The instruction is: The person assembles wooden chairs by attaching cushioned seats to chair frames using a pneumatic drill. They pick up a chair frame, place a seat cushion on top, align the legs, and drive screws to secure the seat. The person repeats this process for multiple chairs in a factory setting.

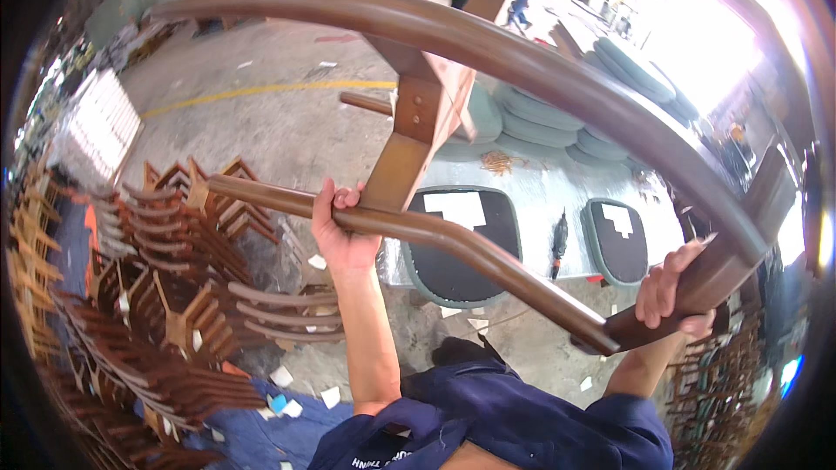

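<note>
Brown wooden chair frame gripped by left hand and right hand; beyond the frame, table bears seat pads.

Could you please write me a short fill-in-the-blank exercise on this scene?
1. The left hand and right hand hold a wooden frame coloured ____.
2. One dark seat panel lies left of the black tool, another to its ____.
3. The painted floor line is ____.

Missing words: brown; right; yellow.
</note>
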Action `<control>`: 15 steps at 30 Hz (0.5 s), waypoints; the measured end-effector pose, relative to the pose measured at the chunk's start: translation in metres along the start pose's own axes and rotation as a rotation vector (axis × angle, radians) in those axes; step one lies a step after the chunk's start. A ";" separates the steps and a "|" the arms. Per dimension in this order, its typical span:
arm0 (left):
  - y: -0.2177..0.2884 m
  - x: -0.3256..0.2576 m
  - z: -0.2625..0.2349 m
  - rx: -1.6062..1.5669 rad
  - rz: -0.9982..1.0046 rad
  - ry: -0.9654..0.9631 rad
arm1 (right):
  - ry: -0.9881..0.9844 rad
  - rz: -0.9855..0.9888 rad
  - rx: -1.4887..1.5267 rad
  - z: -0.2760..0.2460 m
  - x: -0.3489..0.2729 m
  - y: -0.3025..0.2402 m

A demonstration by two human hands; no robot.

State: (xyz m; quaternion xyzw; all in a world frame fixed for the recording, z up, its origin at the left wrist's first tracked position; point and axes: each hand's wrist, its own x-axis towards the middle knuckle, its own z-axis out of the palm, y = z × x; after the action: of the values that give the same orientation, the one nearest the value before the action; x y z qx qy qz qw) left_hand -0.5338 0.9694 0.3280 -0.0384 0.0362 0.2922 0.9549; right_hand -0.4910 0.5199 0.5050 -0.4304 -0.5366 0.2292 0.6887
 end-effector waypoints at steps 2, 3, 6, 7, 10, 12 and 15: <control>-0.035 -0.023 0.022 0.183 0.048 -0.044 | 0.457 -0.033 -0.168 0.003 -0.084 0.006; -0.056 -0.033 0.030 0.271 0.075 -0.073 | 0.829 -0.030 -0.109 0.010 -0.119 0.016; -0.140 -0.059 0.028 0.533 0.079 -0.170 | 1.646 0.090 -0.304 -0.011 -0.204 0.065; -0.168 -0.072 0.031 0.611 0.073 -0.209 | 1.721 0.176 -0.416 -0.035 -0.252 0.092; -0.267 -0.096 0.014 0.773 0.033 -0.344 | 1.987 0.050 -0.394 -0.079 -0.319 0.159; -0.352 -0.112 0.013 0.902 -0.020 -0.352 | 2.099 0.057 -0.208 -0.110 -0.401 0.184; -0.462 -0.126 -0.011 0.948 -0.106 -0.382 | 2.268 0.127 -0.114 -0.160 -0.455 0.197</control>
State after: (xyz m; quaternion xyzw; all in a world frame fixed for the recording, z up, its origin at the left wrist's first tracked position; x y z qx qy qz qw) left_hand -0.3788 0.5167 0.3530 0.4512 -0.0123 0.1965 0.8704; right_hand -0.4575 0.2138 0.0851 -0.4467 0.4090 -0.2826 0.7438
